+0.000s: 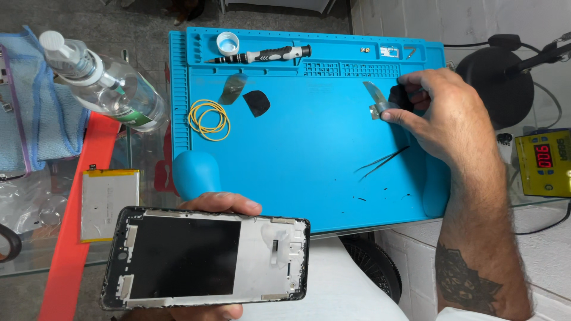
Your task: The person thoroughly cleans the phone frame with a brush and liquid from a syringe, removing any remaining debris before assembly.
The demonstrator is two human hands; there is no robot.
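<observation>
My left hand (223, 203) holds an opened phone frame (205, 266) with a black panel and bare metal midframe, low in front of the blue work mat (309, 154). My right hand (443, 116) rests on the mat's far right part, its fingers pinching a thin metal pry blade (376, 98) with a dark handle. Black tweezers (383, 162) lie on the mat just below that hand.
On the mat lie yellow rubber bands (209, 119), a metal pry piece (232, 89), a black pick (257, 103), a screwdriver (262, 56) and a bottle cap (228, 43). A clear bottle (104, 83), a phone battery (110, 204) and a yellow meter (542, 163) stand around.
</observation>
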